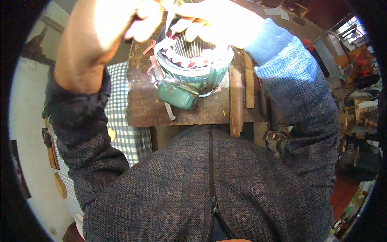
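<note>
A green motor stator (213, 78) in its ribbed housing lies on the worn wooden bench, its box-shaped terminal housing (177, 96) turned toward me. Light slots line the bore, and red and white insulation strips (189, 62) poke out around the rim. Above its far left side my left hand (146, 20) is closed, fingers curled. My right hand (197, 26) reaches over the far rim with its fingers bent inward, closed too. Between the hands rises a thin pale strip (171, 14); glare and the picture's top edge hide what either one grips.
Flat wooden sticks (236, 101) lie along the bench's right side. A knife-like tool with a pale handle (170, 111) sticks out below the terminal housing. To the left is a checked cloth (119, 84). A metal-framed piece (328, 56) stands at the right amid clutter.
</note>
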The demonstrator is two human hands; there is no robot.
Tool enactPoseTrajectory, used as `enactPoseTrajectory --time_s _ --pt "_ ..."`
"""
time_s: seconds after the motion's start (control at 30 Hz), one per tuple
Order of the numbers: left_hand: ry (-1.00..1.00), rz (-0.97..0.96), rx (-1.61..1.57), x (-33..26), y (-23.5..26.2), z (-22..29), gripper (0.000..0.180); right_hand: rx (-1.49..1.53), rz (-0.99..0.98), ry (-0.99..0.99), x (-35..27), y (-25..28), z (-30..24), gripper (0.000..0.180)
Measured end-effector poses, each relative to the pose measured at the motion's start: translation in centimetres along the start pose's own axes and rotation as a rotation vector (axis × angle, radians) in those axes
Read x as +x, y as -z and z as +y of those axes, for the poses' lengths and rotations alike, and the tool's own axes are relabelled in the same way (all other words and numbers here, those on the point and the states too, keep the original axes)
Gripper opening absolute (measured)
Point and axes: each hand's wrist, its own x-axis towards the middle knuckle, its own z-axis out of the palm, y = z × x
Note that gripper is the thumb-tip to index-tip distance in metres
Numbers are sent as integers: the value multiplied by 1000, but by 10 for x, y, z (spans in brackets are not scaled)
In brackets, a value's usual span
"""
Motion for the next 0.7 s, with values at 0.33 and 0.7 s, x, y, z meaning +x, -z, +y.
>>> enactPoseTrajectory --time_s 0.33,0.7 --pt "275 72 957 -49 -124 -36 16 -962 8 407 -36 -7 17 38" --pt "275 88 894 -53 -150 -45 8 -1130 -15 236 -77 -33 1 45"
